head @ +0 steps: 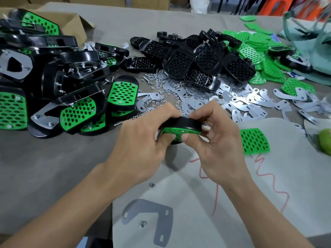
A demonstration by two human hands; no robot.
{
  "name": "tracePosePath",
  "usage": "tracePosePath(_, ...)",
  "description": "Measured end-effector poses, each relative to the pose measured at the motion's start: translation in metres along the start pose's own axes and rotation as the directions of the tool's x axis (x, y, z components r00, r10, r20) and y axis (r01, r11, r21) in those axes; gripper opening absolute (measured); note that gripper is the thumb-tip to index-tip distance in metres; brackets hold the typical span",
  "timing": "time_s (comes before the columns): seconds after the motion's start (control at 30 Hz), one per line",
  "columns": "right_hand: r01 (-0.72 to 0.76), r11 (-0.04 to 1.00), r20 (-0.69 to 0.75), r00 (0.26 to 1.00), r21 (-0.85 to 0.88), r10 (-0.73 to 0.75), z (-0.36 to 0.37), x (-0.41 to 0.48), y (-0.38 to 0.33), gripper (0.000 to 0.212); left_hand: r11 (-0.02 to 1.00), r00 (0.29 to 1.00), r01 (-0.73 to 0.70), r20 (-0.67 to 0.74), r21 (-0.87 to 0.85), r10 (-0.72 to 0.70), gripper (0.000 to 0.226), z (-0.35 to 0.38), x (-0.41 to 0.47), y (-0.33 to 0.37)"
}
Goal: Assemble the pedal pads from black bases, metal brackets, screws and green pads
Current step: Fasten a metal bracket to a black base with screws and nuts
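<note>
Both hands hold one pedal pad (186,125) above the table's middle: a black base with a green perforated pad facing me. My left hand (141,145) grips its left end. My right hand (215,138) pinches its right end, thumb pressed on the green face. A loose metal bracket (152,221) lies near me on the table, with a nut (142,224) on it and another nut (151,184) just beyond. A single green pad (254,141) lies right of my right hand.
Finished pedals are heaped at the left (53,97), some in a cardboard box (71,24). Bare black bases (193,59), green pads (259,51), metal brackets (250,102) and scattered nuts (161,88) cover the far table. A green round object (325,142) sits at the right edge.
</note>
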State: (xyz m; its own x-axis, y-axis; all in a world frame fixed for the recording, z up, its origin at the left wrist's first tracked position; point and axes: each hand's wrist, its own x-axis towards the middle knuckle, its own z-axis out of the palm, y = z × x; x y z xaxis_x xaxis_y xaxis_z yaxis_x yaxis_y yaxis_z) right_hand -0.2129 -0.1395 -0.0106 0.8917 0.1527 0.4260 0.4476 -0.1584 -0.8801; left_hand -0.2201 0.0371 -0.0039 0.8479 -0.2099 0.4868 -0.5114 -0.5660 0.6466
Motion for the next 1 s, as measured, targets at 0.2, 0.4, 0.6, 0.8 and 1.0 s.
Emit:
tracePosePath(0.2, 0.104, 0.986, -0.004, 0.994, -0.130, -0.105, 0.003, 0.003, 0.010, 0.036, 0.979, 0.981, -0.132, -0.120, 0.158, 0.152, 0.037, 0.007, -0.003, -0.011)
tracePosePath(0.4, 0.257, 0.923, 0.085, 0.966, -0.287, -0.243, 0.001, -0.011, 0.025, 0.039, 0.927, 0.948, -0.285, -0.074, 0.241, 0.311, 0.027, 0.013, -0.020, -0.023)
tracePosePath(0.6, 0.334, 0.869, 0.215, 0.938, -0.364, -0.270, -0.007, -0.016, 0.027, 0.054, 0.905, 0.928, -0.370, 0.117, 0.211, 0.353, 0.011, 0.006, -0.035, -0.026)
tracePosePath(0.8, 0.350, 0.807, 0.286, 0.929, -0.476, -0.235, -0.009, -0.029, 0.027, 0.043, 0.970, 0.973, 0.207, 0.127, -0.127, -0.191, 0.017, 0.004, -0.036, -0.017)
tracePosePath(1.0, 0.227, 0.844, 0.192, 0.970, -0.486, -0.150, -0.013, -0.045, 0.028, 0.033, 0.907, 0.906, 0.417, 0.107, -0.060, -0.410, 0.047, 0.011, -0.018, -0.005)
